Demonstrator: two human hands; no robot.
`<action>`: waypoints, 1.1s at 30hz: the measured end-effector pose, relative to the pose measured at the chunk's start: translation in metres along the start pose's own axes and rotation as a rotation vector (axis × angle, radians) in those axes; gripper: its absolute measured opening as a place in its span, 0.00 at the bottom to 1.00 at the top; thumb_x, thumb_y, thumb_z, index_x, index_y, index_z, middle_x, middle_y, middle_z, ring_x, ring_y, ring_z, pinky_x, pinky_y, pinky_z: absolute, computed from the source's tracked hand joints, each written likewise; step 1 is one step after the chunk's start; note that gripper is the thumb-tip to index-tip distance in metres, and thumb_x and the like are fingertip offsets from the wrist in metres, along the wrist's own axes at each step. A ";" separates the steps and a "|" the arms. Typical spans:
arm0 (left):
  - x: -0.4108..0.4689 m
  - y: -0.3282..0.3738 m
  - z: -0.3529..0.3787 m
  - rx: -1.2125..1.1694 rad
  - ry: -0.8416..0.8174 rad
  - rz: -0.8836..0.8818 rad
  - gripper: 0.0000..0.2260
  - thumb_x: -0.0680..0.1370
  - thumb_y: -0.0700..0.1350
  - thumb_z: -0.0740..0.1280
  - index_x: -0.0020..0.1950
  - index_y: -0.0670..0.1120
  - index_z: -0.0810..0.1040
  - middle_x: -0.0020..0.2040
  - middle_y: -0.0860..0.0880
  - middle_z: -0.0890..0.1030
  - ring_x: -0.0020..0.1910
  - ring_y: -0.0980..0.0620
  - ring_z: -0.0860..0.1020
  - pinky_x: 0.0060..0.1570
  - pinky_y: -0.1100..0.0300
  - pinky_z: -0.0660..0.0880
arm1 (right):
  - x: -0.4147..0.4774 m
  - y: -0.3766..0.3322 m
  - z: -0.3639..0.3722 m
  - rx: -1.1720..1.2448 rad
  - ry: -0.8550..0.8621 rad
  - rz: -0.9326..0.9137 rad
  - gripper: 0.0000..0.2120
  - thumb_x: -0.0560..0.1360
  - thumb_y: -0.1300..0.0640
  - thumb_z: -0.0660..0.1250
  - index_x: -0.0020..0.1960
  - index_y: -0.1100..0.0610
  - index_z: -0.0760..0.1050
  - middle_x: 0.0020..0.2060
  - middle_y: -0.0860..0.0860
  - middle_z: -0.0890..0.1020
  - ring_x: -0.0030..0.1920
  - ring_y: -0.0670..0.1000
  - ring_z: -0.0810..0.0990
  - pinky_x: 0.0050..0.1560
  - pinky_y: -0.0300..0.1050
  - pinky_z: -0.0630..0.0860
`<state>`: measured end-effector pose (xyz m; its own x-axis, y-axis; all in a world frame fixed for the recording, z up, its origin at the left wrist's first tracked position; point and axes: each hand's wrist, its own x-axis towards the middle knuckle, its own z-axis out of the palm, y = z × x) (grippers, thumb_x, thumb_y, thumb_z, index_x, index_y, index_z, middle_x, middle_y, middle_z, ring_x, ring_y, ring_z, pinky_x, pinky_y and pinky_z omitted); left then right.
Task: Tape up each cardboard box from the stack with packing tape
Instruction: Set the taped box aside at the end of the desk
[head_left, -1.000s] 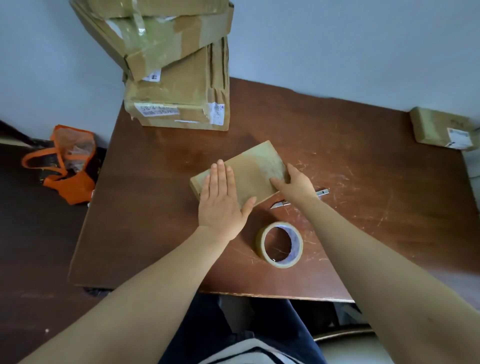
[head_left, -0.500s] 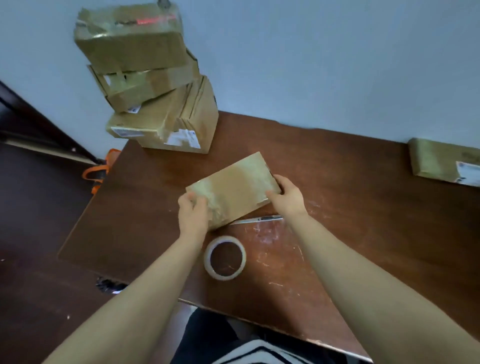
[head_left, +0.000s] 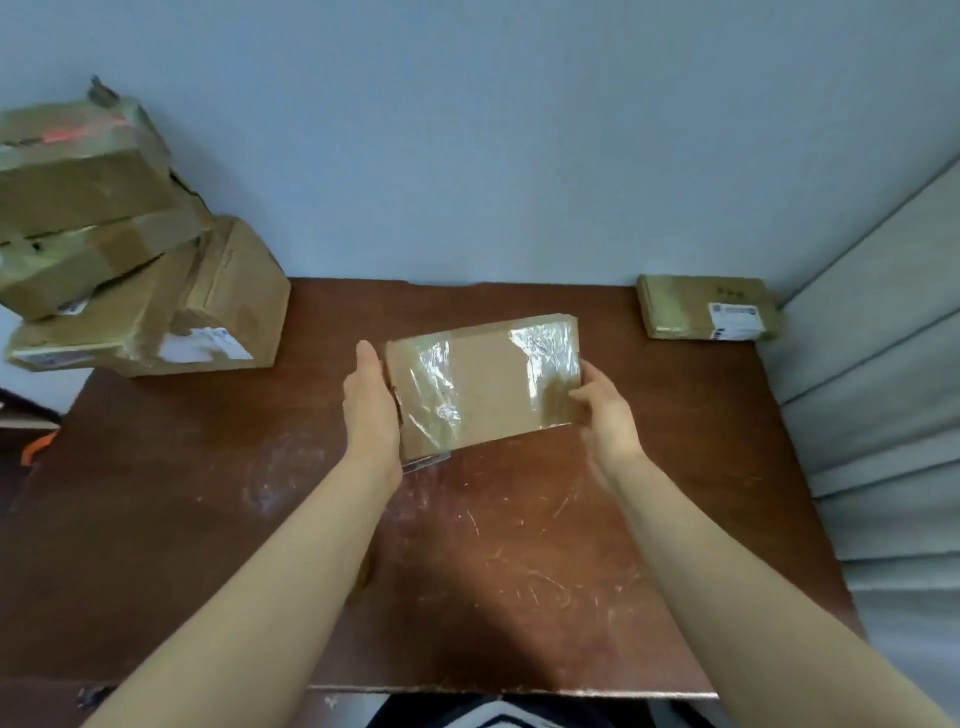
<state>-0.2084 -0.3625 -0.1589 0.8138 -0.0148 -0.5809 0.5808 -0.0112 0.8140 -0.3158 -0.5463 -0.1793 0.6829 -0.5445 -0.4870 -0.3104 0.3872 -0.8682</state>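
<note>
A small flat cardboard box (head_left: 488, 379) with clear tape across both ends is lifted above the middle of the brown table (head_left: 519, 545), its broad face turned toward me. My left hand (head_left: 370, 410) holds its left end, fingers behind the box. My right hand (head_left: 605, 410) grips its lower right corner. A loose strip of clear tape (head_left: 423, 462) hangs at the box's bottom left corner. The tape roll and cutter are not visible.
A leaning stack of three worn cardboard boxes (head_left: 119, 249) stands at the table's back left corner. Another small taped box (head_left: 706, 306) with a white label lies at the back right. A grey ribbed surface (head_left: 883, 415) borders the table's right side.
Both hands picked the box up off the table and turned it toward me. The view swung right and up, so the tape roll and cutter dropped out of sight.
</note>
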 end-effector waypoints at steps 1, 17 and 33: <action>0.000 0.000 0.011 0.008 -0.023 -0.010 0.34 0.70 0.74 0.52 0.64 0.52 0.75 0.57 0.52 0.80 0.56 0.49 0.79 0.57 0.47 0.74 | -0.003 -0.004 -0.009 0.067 0.039 0.002 0.16 0.72 0.55 0.61 0.59 0.52 0.78 0.51 0.48 0.84 0.55 0.52 0.80 0.56 0.46 0.75; -0.027 -0.039 0.127 -0.053 -0.242 0.042 0.24 0.75 0.35 0.66 0.67 0.53 0.70 0.67 0.48 0.71 0.62 0.47 0.75 0.62 0.45 0.74 | 0.014 -0.039 -0.116 0.521 0.258 -0.122 0.22 0.64 0.60 0.67 0.58 0.57 0.75 0.48 0.54 0.81 0.47 0.52 0.79 0.41 0.46 0.77; -0.028 -0.030 0.343 0.226 -0.409 0.060 0.37 0.73 0.26 0.60 0.78 0.48 0.55 0.70 0.52 0.71 0.63 0.55 0.71 0.65 0.62 0.66 | 0.154 -0.078 -0.281 0.171 0.382 -0.174 0.22 0.77 0.65 0.64 0.71 0.56 0.68 0.57 0.48 0.78 0.55 0.45 0.77 0.56 0.38 0.74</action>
<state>-0.2553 -0.7047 -0.1674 0.7451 -0.4143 -0.5226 0.4776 -0.2155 0.8517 -0.3724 -0.8695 -0.2136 0.4121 -0.8355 -0.3636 -0.0768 0.3658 -0.9275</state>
